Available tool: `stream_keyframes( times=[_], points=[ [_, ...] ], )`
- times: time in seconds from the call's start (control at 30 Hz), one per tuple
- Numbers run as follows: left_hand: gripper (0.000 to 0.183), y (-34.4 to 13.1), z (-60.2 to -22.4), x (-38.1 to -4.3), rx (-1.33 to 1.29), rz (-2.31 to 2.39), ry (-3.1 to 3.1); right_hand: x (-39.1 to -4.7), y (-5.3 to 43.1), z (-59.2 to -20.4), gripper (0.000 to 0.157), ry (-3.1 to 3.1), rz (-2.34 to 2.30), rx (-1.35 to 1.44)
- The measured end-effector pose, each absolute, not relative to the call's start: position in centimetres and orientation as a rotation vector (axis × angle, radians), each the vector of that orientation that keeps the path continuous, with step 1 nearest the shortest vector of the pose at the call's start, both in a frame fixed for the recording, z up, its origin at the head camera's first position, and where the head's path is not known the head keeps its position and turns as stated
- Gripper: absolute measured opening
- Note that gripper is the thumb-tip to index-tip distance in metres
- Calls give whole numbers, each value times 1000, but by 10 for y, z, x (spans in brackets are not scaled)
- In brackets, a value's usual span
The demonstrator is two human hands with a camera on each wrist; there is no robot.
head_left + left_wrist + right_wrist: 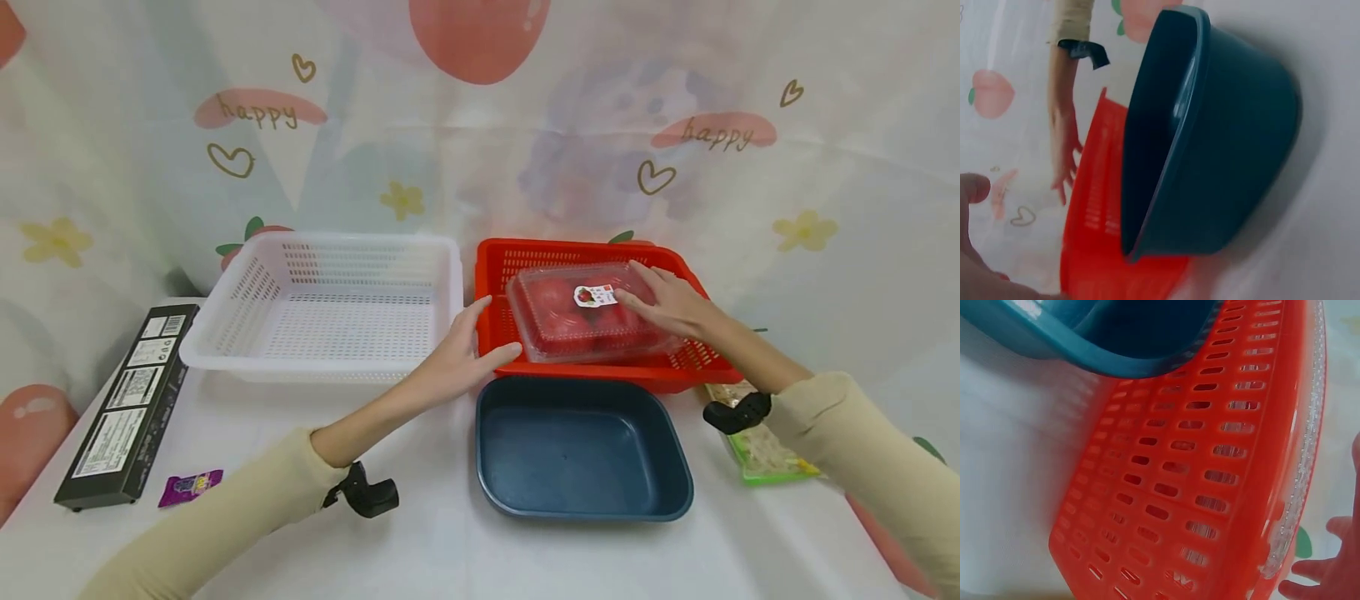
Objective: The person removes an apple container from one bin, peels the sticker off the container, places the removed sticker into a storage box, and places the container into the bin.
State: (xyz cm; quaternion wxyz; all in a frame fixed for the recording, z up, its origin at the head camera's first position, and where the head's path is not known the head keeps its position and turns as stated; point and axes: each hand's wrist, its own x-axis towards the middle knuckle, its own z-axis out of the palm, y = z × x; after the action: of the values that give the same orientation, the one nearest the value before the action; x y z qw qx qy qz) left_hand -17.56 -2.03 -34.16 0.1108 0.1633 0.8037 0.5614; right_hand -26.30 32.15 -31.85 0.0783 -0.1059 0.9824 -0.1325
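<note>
A clear plastic box of red fruit [558, 321] with a small white label lies in the red basket [498, 250], tilted, its right end resting higher over the rim. My right hand [671, 307], fingers spread and fairly straight, is over the right end of this box. At the basket's left side is my left hand [459, 354], thumb and fingers apart with nothing between them. In the right wrist view, the clear box edge [1300, 487] runs along the basket's rim, and the fingers [1310, 570] appear beyond it.
A dark blue basin [585, 508] stands in front of the red basket. To the left is a white basket [322, 367], beside a long black box [127, 400] and a small purple packet [190, 488]. Under the right forearm lies a green-edged clear bag [772, 454]. A printed cloth hangs behind.
</note>
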Motion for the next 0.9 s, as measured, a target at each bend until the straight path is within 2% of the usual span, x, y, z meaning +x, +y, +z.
stream_keyframes(
  times=[0.33, 0.53, 0.9],
  points=[
    [91, 15, -368, -182, 321, 1760, 2496, -265, 318, -324, 84, 2926, -404, -317],
    [94, 20, -375, -188, 206, 1843, 2456, -269, 322, -326, 85, 2930, -431, -301],
    [93, 20, -382, -191, 169, 1883, 2435, -279, 331, -331, 86, 2895, -568, -304]
  ],
)
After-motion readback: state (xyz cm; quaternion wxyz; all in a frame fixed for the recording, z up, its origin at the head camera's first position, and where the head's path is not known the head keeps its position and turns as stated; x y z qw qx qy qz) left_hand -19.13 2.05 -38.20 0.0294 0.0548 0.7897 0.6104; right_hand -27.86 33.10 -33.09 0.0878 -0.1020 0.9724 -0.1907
